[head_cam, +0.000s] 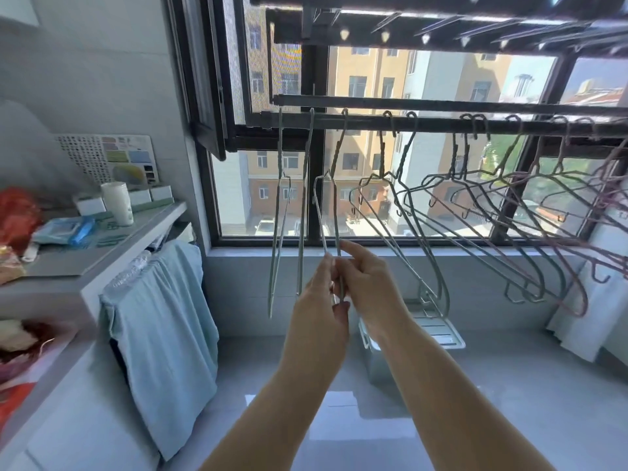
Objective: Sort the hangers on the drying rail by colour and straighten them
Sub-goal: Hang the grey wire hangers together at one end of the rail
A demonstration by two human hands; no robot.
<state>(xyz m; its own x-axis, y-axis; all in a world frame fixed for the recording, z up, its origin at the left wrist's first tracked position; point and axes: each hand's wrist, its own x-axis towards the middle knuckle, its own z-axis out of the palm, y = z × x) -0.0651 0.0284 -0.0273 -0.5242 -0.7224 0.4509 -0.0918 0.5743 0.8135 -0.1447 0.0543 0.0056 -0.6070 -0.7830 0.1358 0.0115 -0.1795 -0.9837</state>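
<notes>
A dark drying rail (373, 123) runs across the window. Several wire hangers hang from it. Two pale green hangers (277, 215) at the left hang edge-on and straight. A third green hanger (328, 212) hangs beside them; my left hand (321, 300) and my right hand (365, 283) both pinch its lower end. To the right, more green hangers (424, 239) hang turned at an angle. Pink hangers (574, 266) hang tangled among green ones at the far right.
A second rail (441, 105) and a folded rack sit above. A counter (102, 246) with bottles and bags stands at the left, with a light blue cloth (163, 321) draped below. A metal box (407, 341) sits on the floor under the window.
</notes>
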